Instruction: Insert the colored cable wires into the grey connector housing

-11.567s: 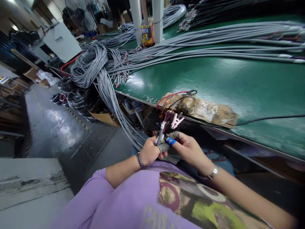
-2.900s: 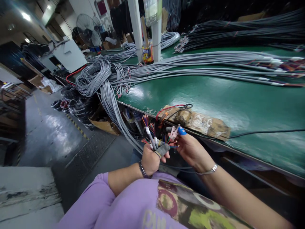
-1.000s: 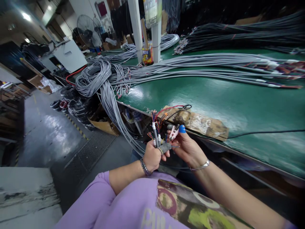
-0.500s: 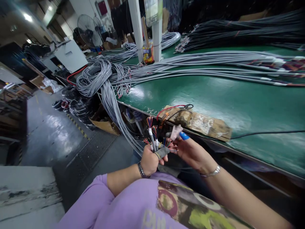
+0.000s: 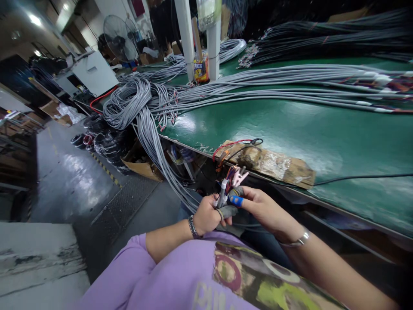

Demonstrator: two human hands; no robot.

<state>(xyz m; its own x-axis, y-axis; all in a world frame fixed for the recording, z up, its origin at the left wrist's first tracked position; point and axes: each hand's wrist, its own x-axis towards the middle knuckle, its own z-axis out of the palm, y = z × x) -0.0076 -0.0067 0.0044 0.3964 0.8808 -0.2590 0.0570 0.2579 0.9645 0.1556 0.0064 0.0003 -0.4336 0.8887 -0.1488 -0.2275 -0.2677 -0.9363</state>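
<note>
Sticking up from the left hand (image 5: pixel 208 215), the grey cable ends (image 5: pixel 222 193) stand near the green table (image 5: pixel 290 125), close to a pink clip (image 5: pixel 239 177) and taped board (image 5: pixel 274 165). The left hand is closed around them; the right hand (image 5: pixel 266 209) bends its fingers against them, its pinch too hidden to judge.

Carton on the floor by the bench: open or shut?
Open: the dark inside of the carton shows above its brown near side. Contents are too dark to tell.
</note>
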